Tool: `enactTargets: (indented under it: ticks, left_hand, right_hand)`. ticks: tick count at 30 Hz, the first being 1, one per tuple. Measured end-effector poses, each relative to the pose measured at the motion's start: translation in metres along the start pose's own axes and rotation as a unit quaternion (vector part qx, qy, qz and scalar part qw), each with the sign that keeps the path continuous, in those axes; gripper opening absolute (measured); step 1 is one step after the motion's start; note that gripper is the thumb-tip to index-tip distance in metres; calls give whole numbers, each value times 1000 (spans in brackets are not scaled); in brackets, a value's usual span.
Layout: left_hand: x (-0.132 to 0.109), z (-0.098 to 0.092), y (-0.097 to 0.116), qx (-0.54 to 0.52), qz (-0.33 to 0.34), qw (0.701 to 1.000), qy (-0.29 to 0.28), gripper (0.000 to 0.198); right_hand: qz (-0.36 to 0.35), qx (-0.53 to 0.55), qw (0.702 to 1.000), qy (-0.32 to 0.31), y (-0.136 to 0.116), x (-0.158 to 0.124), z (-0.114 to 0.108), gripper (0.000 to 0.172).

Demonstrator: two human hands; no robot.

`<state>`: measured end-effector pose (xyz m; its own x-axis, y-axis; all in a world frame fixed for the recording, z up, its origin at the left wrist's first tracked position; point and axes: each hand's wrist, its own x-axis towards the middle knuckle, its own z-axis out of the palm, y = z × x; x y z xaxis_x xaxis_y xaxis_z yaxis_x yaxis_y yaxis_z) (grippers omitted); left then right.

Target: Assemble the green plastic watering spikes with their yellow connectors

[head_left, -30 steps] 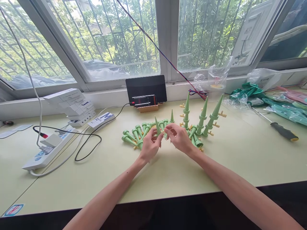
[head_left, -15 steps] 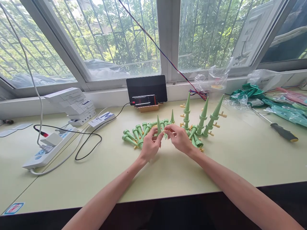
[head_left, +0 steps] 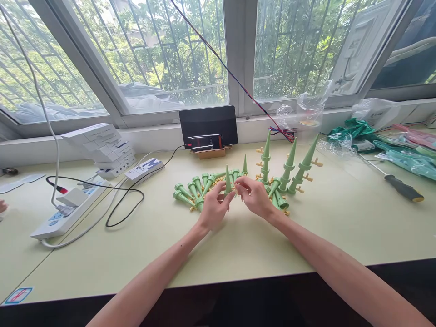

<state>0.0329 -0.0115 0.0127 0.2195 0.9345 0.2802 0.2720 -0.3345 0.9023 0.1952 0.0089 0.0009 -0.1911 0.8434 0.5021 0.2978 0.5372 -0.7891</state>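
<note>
My left hand (head_left: 216,203) is closed around a green plastic watering spike (head_left: 228,178), its pointed tip upward. Close beside it, my right hand (head_left: 252,194) pinches with thumb and fingertips at the spike's right side. Whatever small part sits in that pinch is mostly covered; a bit of yellow shows there. Behind and left of my hands lie several green spikes (head_left: 195,184) with yellow valves. To the right, tall stacks of nested spikes (head_left: 289,165) stand upright, yellow valves sticking out sideways. A few more spikes (head_left: 279,200) lie by my right wrist.
A phone (head_left: 205,142) leans on a stand before a black tablet (head_left: 225,122). Left are a power strip (head_left: 73,213), cables and stacked white boxes (head_left: 102,145). A screwdriver (head_left: 403,187) and green plastic bags (head_left: 405,156) lie right. Another person's hand (head_left: 2,206) shows at the left edge.
The spike in my left hand has tilted and shifted slightly to the right. My right fingers have moved a little. Another person's hand has come in at the left edge.
</note>
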Motion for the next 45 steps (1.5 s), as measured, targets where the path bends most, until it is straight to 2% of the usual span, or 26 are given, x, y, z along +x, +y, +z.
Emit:
enactTargets:
  ticks: [7,23,45]
  left_hand:
    - [-1,-1,1,2,-6,1000,-6,38]
    - [-1,0,1,12,-10,1000,-7,35]
    - [1,1,-2,3,-17,1000,2,40]
  right_hand:
    - [-4,-21,1000,4,-1,0,-1,20]
    - [-5,-25,1000,-4,-3,-1,-2,28]
    - [14,8,1000,-3,-10,1,-3,32]
